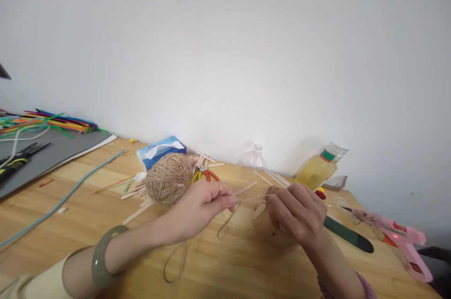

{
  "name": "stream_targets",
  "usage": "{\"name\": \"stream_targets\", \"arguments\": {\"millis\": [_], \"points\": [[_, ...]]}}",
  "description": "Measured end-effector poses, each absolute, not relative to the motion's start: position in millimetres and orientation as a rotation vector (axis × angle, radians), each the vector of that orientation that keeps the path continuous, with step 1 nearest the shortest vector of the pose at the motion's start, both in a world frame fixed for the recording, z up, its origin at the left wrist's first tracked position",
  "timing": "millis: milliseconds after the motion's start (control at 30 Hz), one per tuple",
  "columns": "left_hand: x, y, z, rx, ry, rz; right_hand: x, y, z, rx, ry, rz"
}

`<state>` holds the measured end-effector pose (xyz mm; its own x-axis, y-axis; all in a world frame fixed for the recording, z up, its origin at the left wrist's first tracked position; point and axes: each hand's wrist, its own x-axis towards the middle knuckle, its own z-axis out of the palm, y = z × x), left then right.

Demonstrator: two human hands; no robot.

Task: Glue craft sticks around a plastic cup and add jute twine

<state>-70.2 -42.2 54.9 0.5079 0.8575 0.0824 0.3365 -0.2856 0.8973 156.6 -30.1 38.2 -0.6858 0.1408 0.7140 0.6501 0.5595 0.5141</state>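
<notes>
My left hand (207,205), with a ring and a green bangle, pinches a strand of jute twine (253,199) between thumb and fingertips. The strand runs across to my right hand (299,212), whose fingers are curled closed on it. A loose loop of twine hangs under my left hand down to the tabletop. Partly behind my right hand sits a light-brown object (260,221); its kind is unclear and much of it is hidden. The big ball of twine (169,179) rests just beyond my left forearm.
Behind the ball are a blue tissue pack (162,151), orange-handled scissors (211,176) and craft sticks (137,212). A clear plastic bottle top (254,155) and a yellow-liquid bottle (315,169) stand near the wall. Rightward lies a pink glue gun (401,235); leftward, pliers (21,160) and pipe cleaners (59,122).
</notes>
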Motion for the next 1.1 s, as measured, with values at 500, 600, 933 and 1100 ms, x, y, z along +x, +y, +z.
{"name": "stream_targets", "arguments": {"millis": [500,600,933,1100], "points": [[-73.2,-28.1,46.2,1.582,0.850,0.705,123.4,-39.1,51.9,-0.870,-2.110,-0.636],[-71.9,-24.4,43.3,1.611,0.868,0.762,120.7,-40.5,50.3,-0.938,-2.097,-0.599],[-65.0,-24.3,34.5,1.499,0.853,0.852,110.9,-45.9,52.8,-1.226,-2.324,0.106],[-62.9,-24.9,37.4,1.376,0.823,0.875,113.6,-42.9,49.5,-1.232,-2.290,0.301]]}}
